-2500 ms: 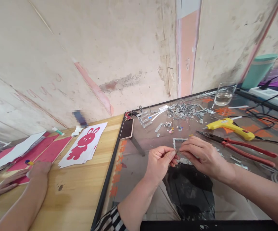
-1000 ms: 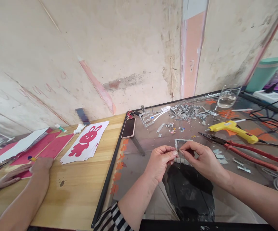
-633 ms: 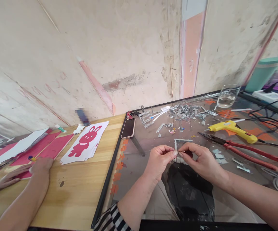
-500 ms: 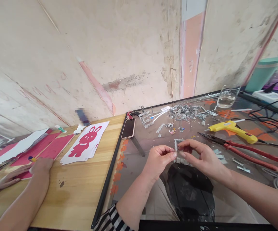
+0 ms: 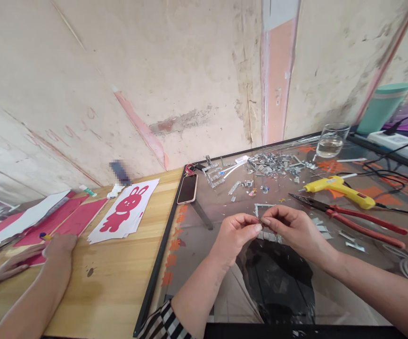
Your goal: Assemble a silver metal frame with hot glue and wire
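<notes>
Left hand, right hand — both pinched.

Black-and-white checked left sleeve

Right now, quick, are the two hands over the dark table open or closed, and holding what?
Left hand: closed in a pinch; whatever it holds is too small to tell.
Right hand: also pinched closed; same there.

backed by a pale, stained wall, scuffed in patches and marked with a slanting pink strip; furnished with a light wooden table beside a glossy, dark-framed tabletop; lit softly and evenly.
</notes>
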{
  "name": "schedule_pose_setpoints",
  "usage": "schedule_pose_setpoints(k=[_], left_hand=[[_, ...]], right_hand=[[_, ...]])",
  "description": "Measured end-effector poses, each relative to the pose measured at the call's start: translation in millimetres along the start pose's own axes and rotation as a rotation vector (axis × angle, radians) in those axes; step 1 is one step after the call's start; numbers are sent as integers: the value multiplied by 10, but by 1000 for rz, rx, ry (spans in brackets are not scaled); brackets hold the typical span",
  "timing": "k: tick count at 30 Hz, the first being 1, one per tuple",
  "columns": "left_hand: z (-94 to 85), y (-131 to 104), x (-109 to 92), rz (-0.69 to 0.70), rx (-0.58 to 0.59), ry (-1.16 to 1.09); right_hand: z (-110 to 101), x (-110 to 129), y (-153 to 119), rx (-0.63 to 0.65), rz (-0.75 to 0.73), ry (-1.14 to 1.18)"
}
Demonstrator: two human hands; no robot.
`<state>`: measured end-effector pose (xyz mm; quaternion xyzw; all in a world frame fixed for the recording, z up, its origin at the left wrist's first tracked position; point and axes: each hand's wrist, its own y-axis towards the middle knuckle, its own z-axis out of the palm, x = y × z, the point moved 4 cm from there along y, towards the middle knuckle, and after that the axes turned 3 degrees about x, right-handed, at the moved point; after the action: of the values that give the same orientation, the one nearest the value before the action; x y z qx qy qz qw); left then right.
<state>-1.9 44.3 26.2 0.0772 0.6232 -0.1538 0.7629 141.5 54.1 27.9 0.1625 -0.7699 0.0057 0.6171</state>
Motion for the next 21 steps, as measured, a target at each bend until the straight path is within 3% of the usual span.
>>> schedule_pose_setpoints(k=[6,15,21], left_hand=[[58,6,33,-8,47,-215],[93,40,180,26,-178,-264],[36,36,122,64,-167,-245]], right_hand=[[3,-49,9,-73,45,163],[104,-43,-52,-148,-5,290],[62,80,-60,-35,-115,137]])
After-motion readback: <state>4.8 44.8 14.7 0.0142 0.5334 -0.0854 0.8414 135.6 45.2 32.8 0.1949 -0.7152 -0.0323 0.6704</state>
